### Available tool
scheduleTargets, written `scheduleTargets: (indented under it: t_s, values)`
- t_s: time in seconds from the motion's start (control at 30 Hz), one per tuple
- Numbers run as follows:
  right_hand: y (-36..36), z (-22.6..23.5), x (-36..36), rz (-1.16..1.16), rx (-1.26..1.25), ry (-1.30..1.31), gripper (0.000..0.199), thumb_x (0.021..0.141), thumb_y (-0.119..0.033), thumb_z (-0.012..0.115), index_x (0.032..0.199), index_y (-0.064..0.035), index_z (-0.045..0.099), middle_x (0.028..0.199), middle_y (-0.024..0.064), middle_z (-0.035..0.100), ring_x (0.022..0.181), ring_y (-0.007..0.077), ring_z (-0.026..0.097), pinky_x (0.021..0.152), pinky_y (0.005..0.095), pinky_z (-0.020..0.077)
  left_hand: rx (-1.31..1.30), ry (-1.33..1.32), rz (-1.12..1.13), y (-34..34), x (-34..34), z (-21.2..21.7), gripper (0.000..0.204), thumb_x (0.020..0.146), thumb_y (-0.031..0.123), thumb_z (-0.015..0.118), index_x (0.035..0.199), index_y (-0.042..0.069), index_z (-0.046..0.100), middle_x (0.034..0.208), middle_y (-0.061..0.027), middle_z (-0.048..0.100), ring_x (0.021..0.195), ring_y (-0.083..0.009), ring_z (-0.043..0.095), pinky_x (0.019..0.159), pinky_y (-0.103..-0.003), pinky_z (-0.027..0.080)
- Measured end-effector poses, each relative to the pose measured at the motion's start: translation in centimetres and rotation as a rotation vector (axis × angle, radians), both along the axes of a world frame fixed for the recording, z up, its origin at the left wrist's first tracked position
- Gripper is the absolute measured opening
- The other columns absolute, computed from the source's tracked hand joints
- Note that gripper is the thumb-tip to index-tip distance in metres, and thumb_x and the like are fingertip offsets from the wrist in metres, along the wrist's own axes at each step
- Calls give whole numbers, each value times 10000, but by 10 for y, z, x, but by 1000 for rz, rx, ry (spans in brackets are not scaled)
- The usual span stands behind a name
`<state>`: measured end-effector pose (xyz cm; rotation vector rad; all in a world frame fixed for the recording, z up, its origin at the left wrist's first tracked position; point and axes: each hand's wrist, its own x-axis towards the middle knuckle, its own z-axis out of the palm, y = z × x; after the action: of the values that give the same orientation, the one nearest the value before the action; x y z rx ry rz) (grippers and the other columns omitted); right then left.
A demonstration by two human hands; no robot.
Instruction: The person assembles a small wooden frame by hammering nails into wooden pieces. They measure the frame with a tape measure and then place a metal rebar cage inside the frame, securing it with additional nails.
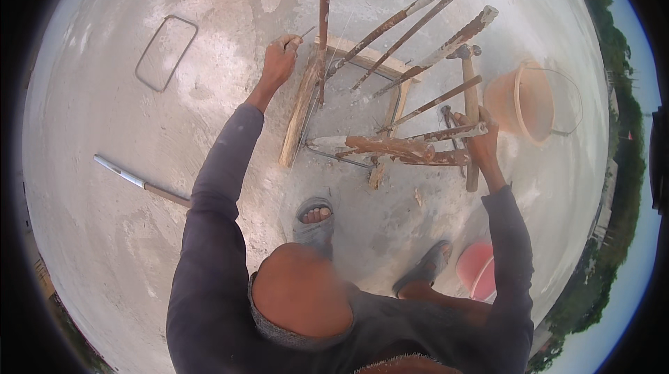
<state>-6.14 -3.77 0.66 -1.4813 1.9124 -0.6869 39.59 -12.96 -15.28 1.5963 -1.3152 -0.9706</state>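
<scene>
a person crouches on a pale concrete roof floor [125, 137], working on upright rusty steel rods [411, 33]. the left hand [280, 60], fingers pinching a thin tie wire [306, 31], reaches toward the wooden plank [301, 106] just right of it. the right hand [481, 141], fingers pressed around a rusty rod [446, 133], steadies it. judged step: tying; next calls for twisting tight.

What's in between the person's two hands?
In the head view, between the left hand and the right hand stand rusty rebar rods rising from the concrete, with wooden planks laid around them. The right hand holds a hammer.
</scene>
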Motion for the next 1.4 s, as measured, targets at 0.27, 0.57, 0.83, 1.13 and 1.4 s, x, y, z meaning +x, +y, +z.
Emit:
scheduleTargets:
  t_s: [0.27, 0.57, 0.83, 1.13, 1.4]
  values:
    - [7, -23, 6, 106, 27, -52, 349, 890, -276, 817, 1038, 23, 712, 743, -6, 622, 625, 57, 560, 541, 250, 454, -141, 271, -78, 50, -34, -23, 312, 1083, 246, 513, 1181, 4, 683, 1455, -133, 597, 1245, -224, 591, 1059, -370, 445]
    - [-6, -23, 20, 105, 66, 96, 307, 883, -225, 798, 1056, 13, 708, 784, -3, 640, 643, 56, 550, 557, 261, 448, -89, 265, -46, 60, -42, -22, 315, 1082, 267, 528, 1163, 4, 680, 1545, -152, 528, 1336, -263, 554, 1120, -386, 407]
    - [-15, -9, 25, 84, 122, 87, 359, 870, -202, 797, 1120, 38, 703, 802, 24, 652, 686, 77, 573, 601, 278, 470, -51, 200, 60, 61, -49, -17, 296, 1060, 205, 535, 1155, -33, 683, 1446, -150, 627, 1238, -259, 630, 1067, -371, 455]
    - [-8, -23, 3, 18, 60, 14, 451, 859, -273, 836, 1167, 32, 710, 782, 63, 665, 698, 144, 585, 648, 341, 476, 29, 191, 8, 60, -53, -27, 484, 1099, 328, 462, 1451, 15, 570, 1223, -126, 679, 1085, -189, 636, 933, -367, 511]
    - [-15, -16, 5, 58, 99, 88, 502, 857, -264, 831, 1221, 49, 685, 859, 88, 695, 759, 174, 625, 719, 348, 507, -240, 16, 93, 61, -56, -17, 362, 1080, 240, 519, 1254, -60, 627, 1354, -158, 621, 1243, -237, 567, 1055, -419, 439]
